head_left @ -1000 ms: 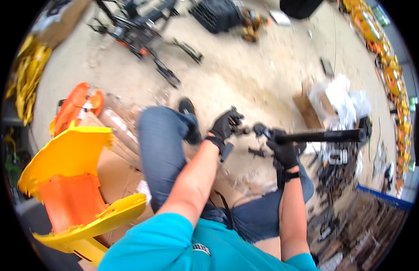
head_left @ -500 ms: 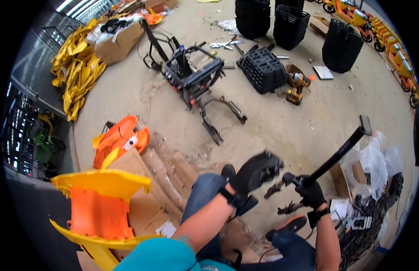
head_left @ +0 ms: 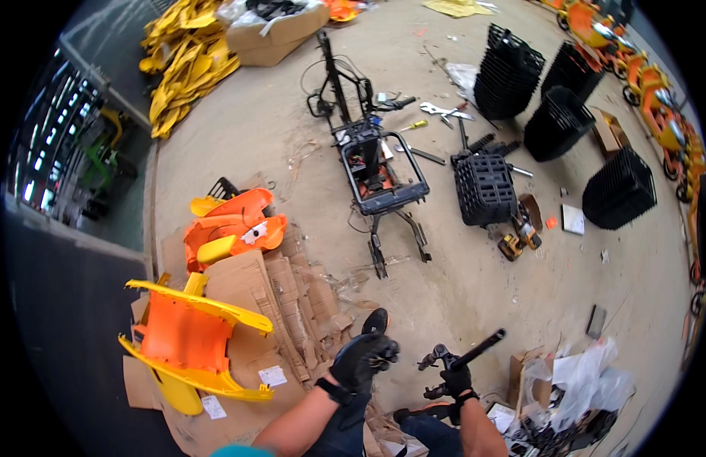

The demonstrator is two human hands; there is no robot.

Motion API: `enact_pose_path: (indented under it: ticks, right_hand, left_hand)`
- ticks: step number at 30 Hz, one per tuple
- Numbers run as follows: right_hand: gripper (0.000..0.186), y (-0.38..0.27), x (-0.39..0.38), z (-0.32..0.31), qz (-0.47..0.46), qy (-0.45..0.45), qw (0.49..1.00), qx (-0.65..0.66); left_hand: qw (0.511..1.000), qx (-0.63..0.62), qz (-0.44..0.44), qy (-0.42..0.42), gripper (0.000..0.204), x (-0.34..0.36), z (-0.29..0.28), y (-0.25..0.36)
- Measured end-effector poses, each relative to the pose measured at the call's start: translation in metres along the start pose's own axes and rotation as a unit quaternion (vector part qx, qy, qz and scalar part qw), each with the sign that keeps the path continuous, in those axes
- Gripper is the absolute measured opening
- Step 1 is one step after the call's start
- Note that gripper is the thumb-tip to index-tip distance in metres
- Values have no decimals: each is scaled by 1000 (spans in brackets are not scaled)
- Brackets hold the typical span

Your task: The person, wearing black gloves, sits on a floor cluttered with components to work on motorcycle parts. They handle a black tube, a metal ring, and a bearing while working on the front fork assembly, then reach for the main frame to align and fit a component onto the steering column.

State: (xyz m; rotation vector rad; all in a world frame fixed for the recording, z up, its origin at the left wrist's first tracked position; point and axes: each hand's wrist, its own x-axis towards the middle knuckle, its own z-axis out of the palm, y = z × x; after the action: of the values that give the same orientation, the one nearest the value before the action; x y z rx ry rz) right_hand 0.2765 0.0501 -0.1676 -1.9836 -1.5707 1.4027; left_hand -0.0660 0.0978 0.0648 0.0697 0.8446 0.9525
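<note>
— Pale workshop floor (head_left: 475, 305), stacked black baskets (head_left: 509, 72) at far right. Where is the part in hand?

— Held above the floor, near the person's feet: a black tube (head_left: 481, 347) with brackets (head_left: 441, 351) at its lower end. The right hand's (head_left: 456, 379) grip is clamped round the tube, close to the brackets.

— And the left hand (head_left: 366, 358)?

— Gloved, fingers curled, apart from the tube. Whether that grip encloses anything, I cannot tell.

— Degree of completion?

— Black frame (head_left: 389, 206) uncovered, no wheels visible on it. Orange-and-yellow bodywork (head_left: 187, 335) separate, on cardboard (head_left: 250, 293). Tube and brackets appear joined to each other, not to the frame. Work outstanding on that joint: not determinable.

— Tools?

— Power drills (head_left: 511, 246) on the floor, in neither hand.
</note>
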Motion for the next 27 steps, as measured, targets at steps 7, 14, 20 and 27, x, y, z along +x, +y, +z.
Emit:
enact_pose_path:
  ticks: [7,14,20,27]
  right_hand:
    - [55,-216,-27,-69,193,-31,980,-22]
    - [47,-317,-13,-157,110,-34,980,-160]
    - [48,-355,27,-214,62,-103,986,-118]
    - [67,-478,31,-208,130,-171,971,-103]
  left_hand:
    - [960,-67,70,261,19,-101,-1,104]
    - [955,-152,143,212,19,-139,-35,203]
    - [917,-203,197,280,17,-173,-86,257]
    - [822,-307,232,420,22,-222,-131,239]
